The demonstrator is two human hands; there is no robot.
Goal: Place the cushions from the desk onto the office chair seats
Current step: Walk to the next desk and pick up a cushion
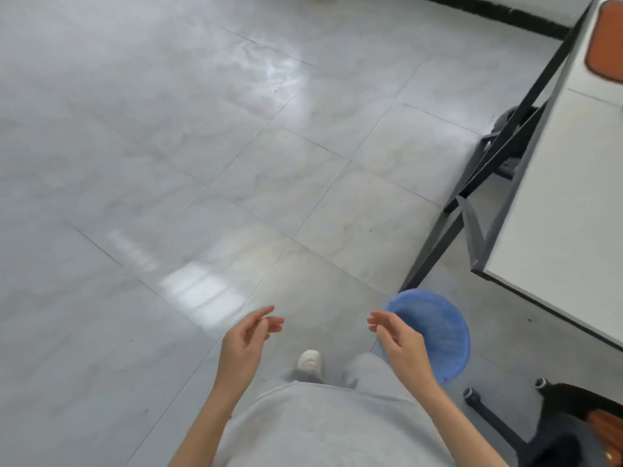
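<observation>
Hovering hands (323,338) empty, glossy tiled floor (168,146)

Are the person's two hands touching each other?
Apart. The head view shows bare floor between the left hand and the right hand.

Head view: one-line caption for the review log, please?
Both hands, left hand and right hand, empty and relaxed above the tiled floor; orange cushion on the desk at right.

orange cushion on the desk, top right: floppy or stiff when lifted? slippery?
The orange cushion lies flat with rounded corners, so probably thin padding that sags a little at one edge. Likely light for its size. Its smooth-looking cover on the white desk may slide easily. The frame is blurred.
</observation>
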